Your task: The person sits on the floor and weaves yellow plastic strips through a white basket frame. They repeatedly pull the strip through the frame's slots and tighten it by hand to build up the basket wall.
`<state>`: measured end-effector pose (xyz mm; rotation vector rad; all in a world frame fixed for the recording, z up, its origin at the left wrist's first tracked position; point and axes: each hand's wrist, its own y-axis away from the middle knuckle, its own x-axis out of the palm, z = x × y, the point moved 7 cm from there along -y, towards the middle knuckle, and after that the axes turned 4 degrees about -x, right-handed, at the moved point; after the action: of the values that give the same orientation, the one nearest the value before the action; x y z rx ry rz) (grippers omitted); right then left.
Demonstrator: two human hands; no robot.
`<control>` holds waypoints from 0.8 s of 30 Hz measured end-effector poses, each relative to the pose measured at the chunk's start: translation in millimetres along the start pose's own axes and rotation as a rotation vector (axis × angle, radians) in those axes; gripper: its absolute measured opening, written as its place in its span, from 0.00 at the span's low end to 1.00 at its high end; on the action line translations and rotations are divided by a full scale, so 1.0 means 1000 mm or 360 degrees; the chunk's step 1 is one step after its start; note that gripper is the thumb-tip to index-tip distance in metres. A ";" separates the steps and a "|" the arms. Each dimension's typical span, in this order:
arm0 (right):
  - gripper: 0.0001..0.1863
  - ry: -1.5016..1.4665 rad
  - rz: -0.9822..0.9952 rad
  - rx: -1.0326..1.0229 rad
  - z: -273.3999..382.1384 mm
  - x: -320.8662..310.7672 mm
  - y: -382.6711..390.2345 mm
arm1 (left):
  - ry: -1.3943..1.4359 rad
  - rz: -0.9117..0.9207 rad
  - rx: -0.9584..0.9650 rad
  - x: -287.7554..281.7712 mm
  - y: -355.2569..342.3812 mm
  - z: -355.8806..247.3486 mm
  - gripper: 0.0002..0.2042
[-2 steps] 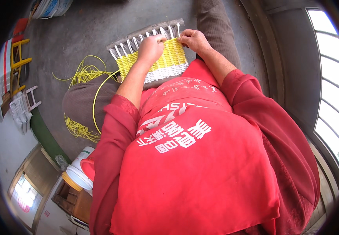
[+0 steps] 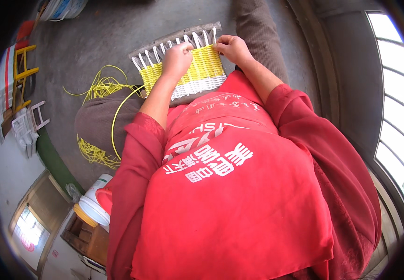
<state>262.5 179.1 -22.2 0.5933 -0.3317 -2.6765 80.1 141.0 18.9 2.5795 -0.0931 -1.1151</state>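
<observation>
A half-woven mat (image 2: 202,70) of yellow strips over white upright strips lies on a grey board (image 2: 174,37) across my lap. A white band runs along its near edge. My left hand (image 2: 176,59) rests on the yellow weave near its upper middle, fingers curled onto a strand. At the mat's upper right corner, my right hand (image 2: 231,48) pinches the top row by the white uprights. A loose yellow strip (image 2: 118,116) curves from the mat down past my left knee.
A tangle of yellow strips (image 2: 97,88) lies on the grey concrete floor to my left. Small yellow and white stools (image 2: 24,70) stand at the far left. A white plastic jar (image 2: 92,205) sits low left. Windows (image 2: 398,107) line the right wall.
</observation>
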 end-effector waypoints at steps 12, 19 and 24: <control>0.06 0.0780 0.0120 -0.0953 0.081 0.043 0.009 | -0.0460 0.0115 0.0090 -0.045 0.020 0.007 0.09; 0.04 0.0893 0.0059 -0.0911 0.071 0.042 -0.002 | -0.1104 -0.0554 0.0087 -0.223 -0.010 -0.002 0.12; 0.05 0.0798 -0.0164 -0.0677 0.067 0.042 -0.004 | -0.1435 -0.1241 -0.0014 -0.420 -0.039 -0.001 0.18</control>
<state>196.2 175.4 20.5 1.1167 0.4028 -2.4603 -211.8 256.6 299.9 1.8877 0.7533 -2.4421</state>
